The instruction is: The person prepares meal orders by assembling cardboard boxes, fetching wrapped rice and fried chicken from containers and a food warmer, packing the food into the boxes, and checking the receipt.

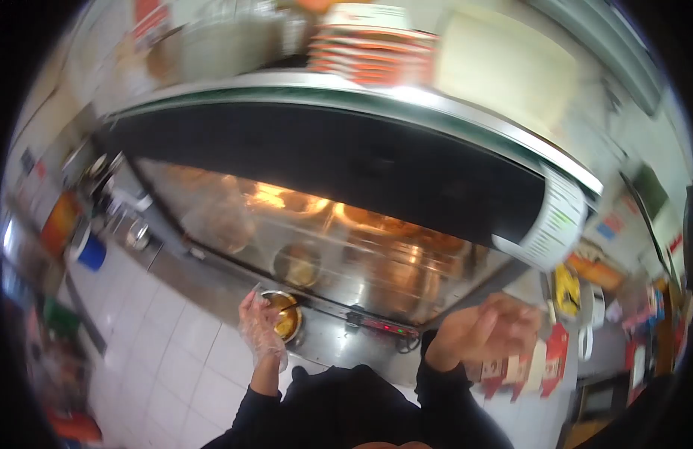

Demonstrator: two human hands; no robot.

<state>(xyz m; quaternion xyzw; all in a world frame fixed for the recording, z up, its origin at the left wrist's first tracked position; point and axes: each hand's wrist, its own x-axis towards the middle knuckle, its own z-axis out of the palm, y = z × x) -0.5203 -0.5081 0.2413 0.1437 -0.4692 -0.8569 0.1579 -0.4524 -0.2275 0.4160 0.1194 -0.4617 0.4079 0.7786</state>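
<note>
My left hand [260, 329] wears a clear plastic glove and is raised beside a round metal bowl [296, 333], overlapping its left side. Its fingers are slightly bent and apart, with nothing visible in them; I cannot tell whether they touch the bowl. Yellow-orange food [286, 320] and a dark handle lie in the bowl, which stands on the steel counter [346, 346]. My right hand [487, 329], bare and blurred, hangs in the air to the right with loosely bent fingers, holding nothing visible. Red and white cartons [517, 368] show just below it.
A lit glass display cabinet [361, 262] fills the middle, with a round pan [298, 266] behind its glass. Stacked orange-and-white boxes [373, 49] stand on top. A paper sheet [554, 221] hangs from its right corner. White floor tiles [163, 352] lie left, near a blue bucket [90, 251].
</note>
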